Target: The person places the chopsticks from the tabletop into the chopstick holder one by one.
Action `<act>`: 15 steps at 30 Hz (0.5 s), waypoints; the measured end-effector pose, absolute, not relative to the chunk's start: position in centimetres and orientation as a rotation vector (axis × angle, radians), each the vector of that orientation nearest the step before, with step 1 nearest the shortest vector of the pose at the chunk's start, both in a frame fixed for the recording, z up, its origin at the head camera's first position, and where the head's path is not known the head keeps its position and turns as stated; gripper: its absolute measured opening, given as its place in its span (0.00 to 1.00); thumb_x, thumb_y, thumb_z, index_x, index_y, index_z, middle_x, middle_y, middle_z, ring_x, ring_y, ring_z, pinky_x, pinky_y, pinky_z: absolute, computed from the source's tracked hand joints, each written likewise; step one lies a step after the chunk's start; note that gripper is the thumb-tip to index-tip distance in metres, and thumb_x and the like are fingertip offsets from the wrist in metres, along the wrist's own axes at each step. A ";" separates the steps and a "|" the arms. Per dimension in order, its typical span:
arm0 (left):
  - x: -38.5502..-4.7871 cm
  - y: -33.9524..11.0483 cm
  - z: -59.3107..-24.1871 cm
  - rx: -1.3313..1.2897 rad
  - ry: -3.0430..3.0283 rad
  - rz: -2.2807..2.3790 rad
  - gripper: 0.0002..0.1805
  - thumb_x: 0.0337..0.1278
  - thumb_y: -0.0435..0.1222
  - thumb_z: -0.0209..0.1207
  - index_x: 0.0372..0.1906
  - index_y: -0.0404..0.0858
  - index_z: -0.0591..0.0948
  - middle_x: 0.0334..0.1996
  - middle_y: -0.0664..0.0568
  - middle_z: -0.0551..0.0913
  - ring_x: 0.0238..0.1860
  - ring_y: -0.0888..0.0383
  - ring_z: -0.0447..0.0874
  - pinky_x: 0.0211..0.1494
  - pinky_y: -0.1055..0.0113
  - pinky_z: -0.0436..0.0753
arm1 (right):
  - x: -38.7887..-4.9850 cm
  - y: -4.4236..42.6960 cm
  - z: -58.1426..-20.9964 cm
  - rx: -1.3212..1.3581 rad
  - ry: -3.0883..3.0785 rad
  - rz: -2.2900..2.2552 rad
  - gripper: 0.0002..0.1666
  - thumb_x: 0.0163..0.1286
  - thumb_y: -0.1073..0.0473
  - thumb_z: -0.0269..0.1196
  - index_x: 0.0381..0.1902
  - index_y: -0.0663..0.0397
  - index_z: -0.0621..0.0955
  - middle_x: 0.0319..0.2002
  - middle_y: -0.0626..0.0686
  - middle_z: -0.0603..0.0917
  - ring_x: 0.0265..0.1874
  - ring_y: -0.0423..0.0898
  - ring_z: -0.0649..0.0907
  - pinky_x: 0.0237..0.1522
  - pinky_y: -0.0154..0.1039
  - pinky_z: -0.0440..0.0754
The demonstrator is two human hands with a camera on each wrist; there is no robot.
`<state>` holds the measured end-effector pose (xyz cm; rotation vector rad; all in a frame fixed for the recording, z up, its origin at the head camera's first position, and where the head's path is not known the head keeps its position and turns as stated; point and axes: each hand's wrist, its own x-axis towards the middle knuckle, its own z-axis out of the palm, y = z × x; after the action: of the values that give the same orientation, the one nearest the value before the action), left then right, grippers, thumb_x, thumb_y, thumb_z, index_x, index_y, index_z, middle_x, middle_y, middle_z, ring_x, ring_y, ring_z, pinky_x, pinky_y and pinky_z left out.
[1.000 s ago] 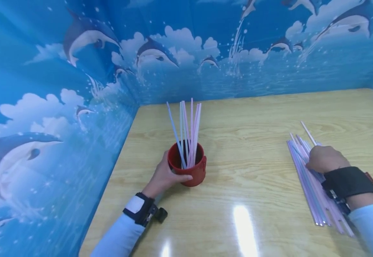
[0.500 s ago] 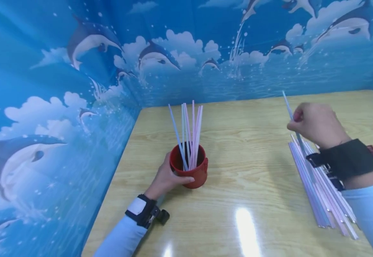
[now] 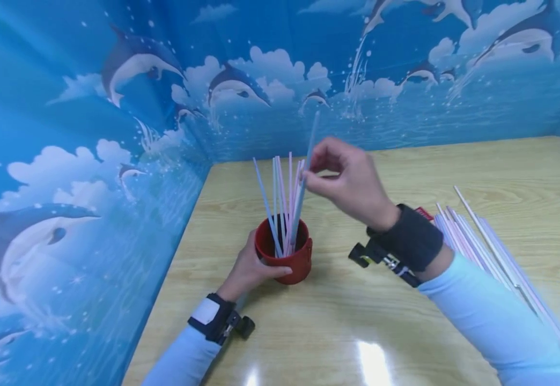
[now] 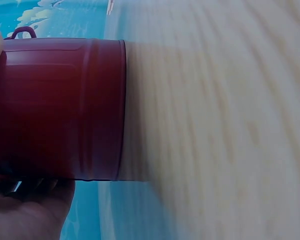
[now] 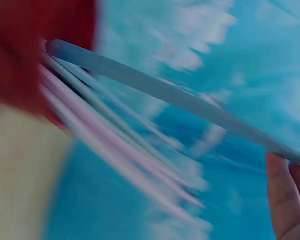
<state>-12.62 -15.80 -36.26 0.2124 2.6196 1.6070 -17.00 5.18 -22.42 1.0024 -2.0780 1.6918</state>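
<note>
A red bucket [image 3: 295, 271] stands upright on the table, holding several pastel straws [image 3: 280, 198] that lean in different directions. My left hand [image 3: 253, 268] grips its side, thumb across the front; the left wrist view shows the bucket's wall [image 4: 60, 105] between thumb and fingers. Above the rim, my right hand [image 3: 352, 179] pinches a blue-grey straw [image 3: 313, 134] near its upper part. That straw slants down to the bucket's mouth; in the right wrist view its lower end [image 5: 60, 48] overlaps the opening, and how deep it sits I cannot tell.
A loose bundle of pastel straws [image 3: 483, 241] lies on the wood-grain table [image 3: 381, 300] at the right, partly covered by my right forearm. A blue dolphin-print cloth [image 3: 260, 123] rises behind the table and along its left side.
My right hand has picked a blue-grey straw from the bundle, lifted it and carried it left to above the bucket. My left hand stays on the bucket.
</note>
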 end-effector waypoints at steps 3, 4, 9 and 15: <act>-12.5 -15.8 -36.3 0.221 2.623 1.615 0.51 0.23 0.41 0.69 0.59 0.52 0.52 0.56 0.59 0.63 0.57 0.60 0.62 0.59 0.56 0.65 | -17.3 3.5 -25.8 0.957 -2.283 1.634 0.06 0.51 0.65 0.59 0.28 0.57 0.73 0.28 0.51 0.78 0.30 0.39 0.80 0.34 0.32 0.79; -12.6 -15.8 -36.2 0.230 2.623 1.614 0.51 0.24 0.41 0.69 0.60 0.52 0.52 0.56 0.59 0.63 0.57 0.60 0.62 0.59 0.57 0.65 | -17.5 3.2 -26.8 0.934 -2.342 1.625 0.06 0.51 0.65 0.59 0.28 0.56 0.73 0.28 0.51 0.78 0.31 0.39 0.79 0.34 0.32 0.79; -12.5 -15.6 -36.1 0.249 2.622 1.613 0.50 0.24 0.40 0.69 0.59 0.51 0.52 0.56 0.59 0.63 0.57 0.59 0.62 0.58 0.57 0.66 | -18.1 2.7 -29.8 0.830 -2.555 1.582 0.05 0.52 0.62 0.58 0.29 0.53 0.73 0.27 0.50 0.79 0.28 0.39 0.80 0.30 0.31 0.78; -12.4 -15.7 -36.1 0.218 2.605 1.624 0.51 0.23 0.40 0.69 0.59 0.52 0.52 0.56 0.59 0.63 0.57 0.60 0.62 0.59 0.55 0.64 | -18.8 5.3 -30.0 0.700 -2.675 1.478 0.07 0.55 0.56 0.58 0.29 0.53 0.74 0.25 0.51 0.80 0.21 0.40 0.80 0.22 0.30 0.79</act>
<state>-12.44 -15.69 -36.14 0.2179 2.6050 1.6242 -18.77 5.31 -30.01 0.6995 -2.6751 1.4784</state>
